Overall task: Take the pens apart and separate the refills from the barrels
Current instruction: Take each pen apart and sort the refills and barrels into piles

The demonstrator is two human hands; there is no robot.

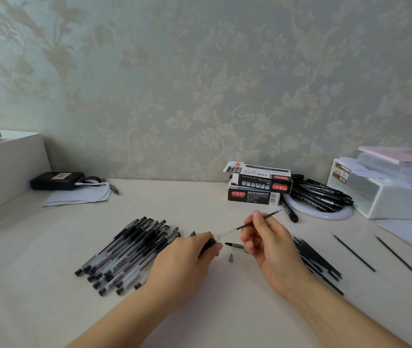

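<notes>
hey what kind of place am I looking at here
Probably a home desk against a wall: floral wallpaper behind, pen boxes, a heap of pens and a white storage bin on the tabletop.

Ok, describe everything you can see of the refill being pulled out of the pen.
The refill is a thin, straight rod, black over its upper length and clear, plastic-looking toward its lower end. It slants up to the right above the table, its fine tip free in the air. The right hand pinches it near the middle. Its lower end is still inside the barrel, which the left hand grips.
</notes>
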